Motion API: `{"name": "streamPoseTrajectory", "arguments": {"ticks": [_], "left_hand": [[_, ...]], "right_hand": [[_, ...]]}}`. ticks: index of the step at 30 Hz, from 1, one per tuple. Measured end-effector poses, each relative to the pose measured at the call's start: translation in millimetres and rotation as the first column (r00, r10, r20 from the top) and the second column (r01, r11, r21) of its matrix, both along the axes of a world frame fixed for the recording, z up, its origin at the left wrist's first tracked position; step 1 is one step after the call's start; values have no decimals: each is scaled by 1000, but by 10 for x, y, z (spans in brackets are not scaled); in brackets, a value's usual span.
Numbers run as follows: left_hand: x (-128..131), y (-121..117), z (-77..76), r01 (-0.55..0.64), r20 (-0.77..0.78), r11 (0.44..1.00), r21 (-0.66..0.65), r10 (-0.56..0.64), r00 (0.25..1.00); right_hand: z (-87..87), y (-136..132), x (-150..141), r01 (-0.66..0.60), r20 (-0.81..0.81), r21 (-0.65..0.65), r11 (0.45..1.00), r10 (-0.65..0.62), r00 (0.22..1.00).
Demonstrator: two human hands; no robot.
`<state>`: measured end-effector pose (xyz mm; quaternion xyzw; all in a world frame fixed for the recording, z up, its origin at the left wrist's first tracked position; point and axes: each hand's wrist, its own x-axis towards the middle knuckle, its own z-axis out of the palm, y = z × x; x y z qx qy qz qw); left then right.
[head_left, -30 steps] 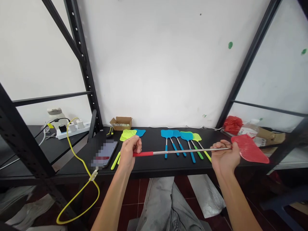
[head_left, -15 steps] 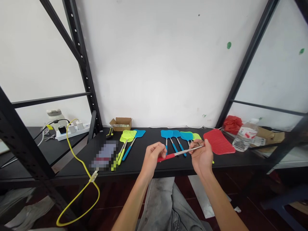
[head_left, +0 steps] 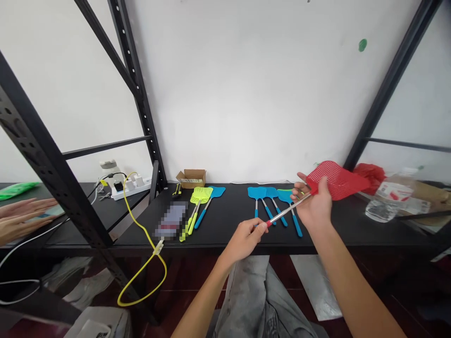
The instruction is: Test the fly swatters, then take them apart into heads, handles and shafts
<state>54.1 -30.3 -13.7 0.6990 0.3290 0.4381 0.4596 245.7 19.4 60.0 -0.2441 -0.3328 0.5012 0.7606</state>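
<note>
A red fly swatter (head_left: pixel 341 182) is held up above the black shelf, its perforated head raised to the right and looking bent. My left hand (head_left: pixel 246 238) is closed round its red handle. At the base of the head, my right hand (head_left: pixel 320 209) holds it with the thumb on the red plastic and the other fingers partly spread behind the metal shaft. Beneath lie several blue fly swatters (head_left: pixel 257 193), with a bit of green showing behind one. Further left are yellow-green fly swatters (head_left: pixel 201 195) beside another blue fly swatter (head_left: pixel 217 191).
On the shelf (head_left: pixel 225 211) stand a small cardboard box (head_left: pixel 191 178) and a blurred phone-like device (head_left: pixel 172 219) with a yellow cable (head_left: pixel 141 227). A water bottle (head_left: pixel 389 197) and red bag (head_left: pixel 369 177) are at right. Another person's hands (head_left: pixel 26 216) work at far left, past the black upright.
The view has swung left, bringing another person's hands into sight. The swatter's head has risen and turned, and my right hand has shifted onto its base. My left hand still grips the handle.
</note>
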Motion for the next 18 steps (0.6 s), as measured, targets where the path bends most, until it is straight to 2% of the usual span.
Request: {"name": "streamPoseTrajectory", "arguments": {"ticks": [4,8,12,18], "left_hand": [[34,126,-242,-87,19,995,42,86,996],[45,225,-398,-95,121,996,1,94,988],[20,266,-472,-76,197,997,-26,80,977],[-13,307,-505,-68,266,996,-66,83,960]], "right_hand": [[25,183,-235,37,63,53,998,-41,997],[18,282,-418,57,158,103,993,-73,985],[11,286,-491,25,218,145,989,-56,974],[24,330,-590,-6,269,158,987,-37,963]]}}
